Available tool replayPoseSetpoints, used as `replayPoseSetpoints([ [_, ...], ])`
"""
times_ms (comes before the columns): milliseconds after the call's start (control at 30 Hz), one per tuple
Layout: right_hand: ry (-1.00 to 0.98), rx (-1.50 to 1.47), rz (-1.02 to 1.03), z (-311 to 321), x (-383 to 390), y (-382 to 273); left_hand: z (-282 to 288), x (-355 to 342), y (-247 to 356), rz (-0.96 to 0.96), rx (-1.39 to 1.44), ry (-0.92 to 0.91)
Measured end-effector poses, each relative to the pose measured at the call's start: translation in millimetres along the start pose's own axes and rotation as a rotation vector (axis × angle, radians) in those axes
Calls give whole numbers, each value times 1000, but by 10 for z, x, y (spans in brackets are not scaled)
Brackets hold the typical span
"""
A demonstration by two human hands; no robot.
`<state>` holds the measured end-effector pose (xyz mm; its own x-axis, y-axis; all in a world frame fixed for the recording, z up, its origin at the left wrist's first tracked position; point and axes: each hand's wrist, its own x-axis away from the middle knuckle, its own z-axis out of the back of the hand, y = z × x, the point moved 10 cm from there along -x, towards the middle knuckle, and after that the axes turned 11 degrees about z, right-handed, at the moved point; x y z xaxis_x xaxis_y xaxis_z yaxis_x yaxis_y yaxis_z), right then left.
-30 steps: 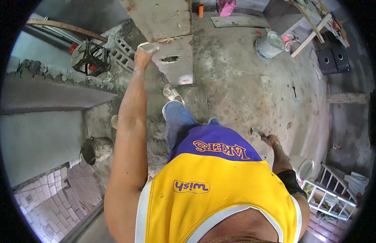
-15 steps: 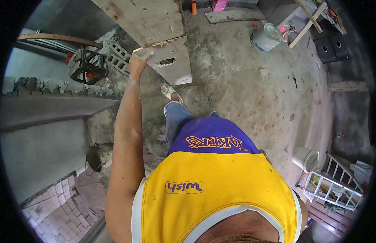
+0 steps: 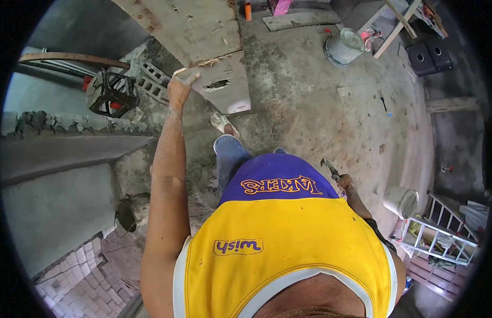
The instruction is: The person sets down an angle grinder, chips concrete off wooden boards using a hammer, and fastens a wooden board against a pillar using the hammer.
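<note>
My left hand point(image 3: 180, 89) is closed on the left edge of a worn plywood board point(image 3: 230, 95), its thumb lying over the top face. A ragged dark hole is broken through this part of the board, and a splintered seam runs across just beyond it. Past the seam lies a longer stretch of stained plywood point(image 3: 188, 29). Low at my right side, my right hand point(image 3: 345, 182) is wrapped round the handle of what looks like a hammer point(image 3: 329, 166), its greyish head pointing forward and left. My right forearm is partly hidden by my torso.
Hollow concrete blocks point(image 3: 152, 82) and a dark framed stool-like object point(image 3: 112, 94) stand left of the board. Buckets sit at the far right point(image 3: 345, 46), near right point(image 3: 401, 202) and left point(image 3: 132, 213). A metal ladder point(image 3: 436, 241) lies at the right.
My right hand has come into view beside my right hip with the hammer-like tool in it. My left hand keeps its hold on the board's edge.
</note>
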<state>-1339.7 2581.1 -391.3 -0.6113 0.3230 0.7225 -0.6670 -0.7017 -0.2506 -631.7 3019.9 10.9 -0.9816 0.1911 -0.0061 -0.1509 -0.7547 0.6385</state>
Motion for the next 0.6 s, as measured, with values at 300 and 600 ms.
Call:
replayPoseSetpoints([
  [300,-98,-182,-140,98,415,-467,-54,-112,-250,46,2,4],
  [600,-67,-45,47,51,300,-949,23,-133,-372,87,-141,25],
])
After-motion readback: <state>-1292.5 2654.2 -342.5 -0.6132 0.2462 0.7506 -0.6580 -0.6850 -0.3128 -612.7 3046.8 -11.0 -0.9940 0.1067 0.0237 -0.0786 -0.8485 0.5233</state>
